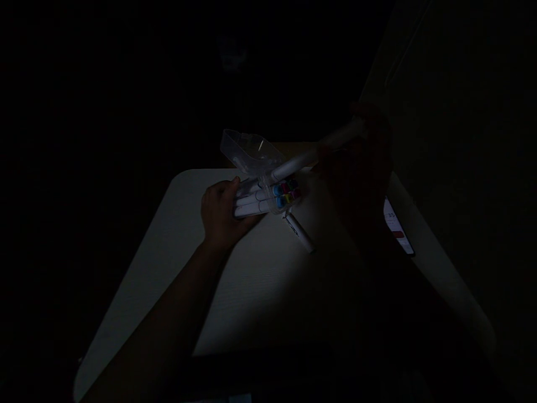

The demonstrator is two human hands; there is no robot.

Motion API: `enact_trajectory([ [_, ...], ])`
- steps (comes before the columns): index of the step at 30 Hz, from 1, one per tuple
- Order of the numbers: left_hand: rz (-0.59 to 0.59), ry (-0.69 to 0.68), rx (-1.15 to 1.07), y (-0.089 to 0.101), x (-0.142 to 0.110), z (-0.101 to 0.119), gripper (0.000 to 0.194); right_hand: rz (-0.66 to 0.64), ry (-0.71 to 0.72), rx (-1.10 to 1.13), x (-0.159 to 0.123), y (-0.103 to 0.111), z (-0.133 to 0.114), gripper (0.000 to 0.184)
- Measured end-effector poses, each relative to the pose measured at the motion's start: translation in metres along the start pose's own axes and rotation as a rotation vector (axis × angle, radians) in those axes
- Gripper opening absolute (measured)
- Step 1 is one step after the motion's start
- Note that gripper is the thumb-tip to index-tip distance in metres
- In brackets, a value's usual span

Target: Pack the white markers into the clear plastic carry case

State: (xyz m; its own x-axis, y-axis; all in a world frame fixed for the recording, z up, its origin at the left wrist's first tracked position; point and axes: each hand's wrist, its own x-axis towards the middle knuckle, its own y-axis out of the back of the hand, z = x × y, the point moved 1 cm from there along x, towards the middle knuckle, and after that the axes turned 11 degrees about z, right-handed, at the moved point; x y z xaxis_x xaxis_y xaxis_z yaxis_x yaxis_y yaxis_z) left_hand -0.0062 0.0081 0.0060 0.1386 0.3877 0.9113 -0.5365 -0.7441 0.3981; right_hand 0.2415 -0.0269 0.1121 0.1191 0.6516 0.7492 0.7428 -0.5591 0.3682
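The room is very dim. My left hand grips the near end of a transparent plastic marker case, whose hinged lid stands open toward the far side. Several white markers with coloured caps lie inside the case. My right hand, dark and hard to make out, holds a white marker above the case, with its tip reaching over the case's edge. A loose white marker lies on the table just below the case.
A pale rounded-corner table runs under everything. A lit smartphone lies near its right edge, beneath my right hand's side. Darkness surrounds the table.
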Motion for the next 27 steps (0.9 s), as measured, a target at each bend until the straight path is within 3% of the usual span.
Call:
enact_trajectory([
  [3, 0.003, 0.012, -0.029, 0.000, -0.001, 0.000, 0.096, 0.129, -0.123, 0.087, 0.002, -0.001, -0.005, 0.051],
  [5, -0.003, 0.018, -0.024, -0.001, -0.001, 0.000, 0.097, 0.137, -0.152, 0.096, 0.003, 0.000, -0.006, 0.047],
  [14, -0.020, 0.047, 0.004, 0.000, 0.000, 0.002, 0.095, 0.300, -0.042, 0.307, -0.007, -0.001, -0.016, 0.027],
  [17, -0.032, 0.050, -0.024, 0.001, 0.001, 0.001, 0.092, 0.233, -0.013, 0.215, -0.010, -0.009, -0.017, 0.023],
  [27, -0.085, 0.065, -0.016, 0.002, 0.001, -0.001, 0.091, -0.166, 0.046, -0.099, -0.011, -0.026, -0.014, 0.028],
])
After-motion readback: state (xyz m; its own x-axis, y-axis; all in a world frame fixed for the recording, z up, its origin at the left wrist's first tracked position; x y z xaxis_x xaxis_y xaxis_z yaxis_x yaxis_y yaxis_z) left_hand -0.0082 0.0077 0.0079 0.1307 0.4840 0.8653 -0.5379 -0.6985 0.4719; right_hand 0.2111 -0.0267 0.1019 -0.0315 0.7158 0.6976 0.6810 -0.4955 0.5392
